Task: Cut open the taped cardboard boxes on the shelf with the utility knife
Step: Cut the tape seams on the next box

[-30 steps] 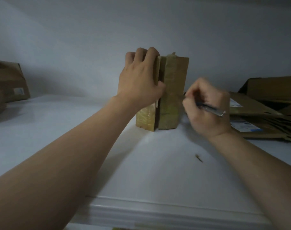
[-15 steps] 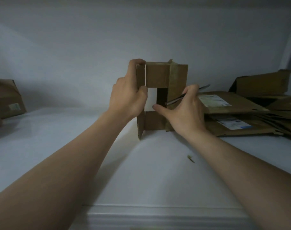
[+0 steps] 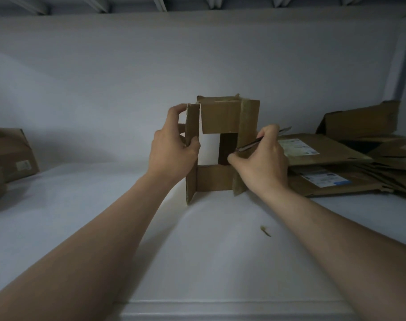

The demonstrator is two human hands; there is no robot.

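A small cardboard box (image 3: pixel 220 119) stands on the white shelf (image 3: pixel 197 262) with its open end facing me and its flaps spread. My left hand (image 3: pixel 172 149) grips the left flap, swung out toward me. My right hand (image 3: pixel 260 158) holds the thin utility knife (image 3: pixel 248 145) while its fingers pull the taped right flap. Through the opening I see the box's dark inside and a pale patch.
A pile of flattened, labelled cardboard boxes (image 3: pixel 331 165) lies to the right against the back wall. Another box (image 3: pixel 9 154) sits at the far left. A small scrap of tape (image 3: pixel 265 230) lies on the shelf near my right forearm.
A second ago my left hand lay over the closed box front and the right held the knife beside it. Both hands have since pulled the side flaps apart, exposing the inside.
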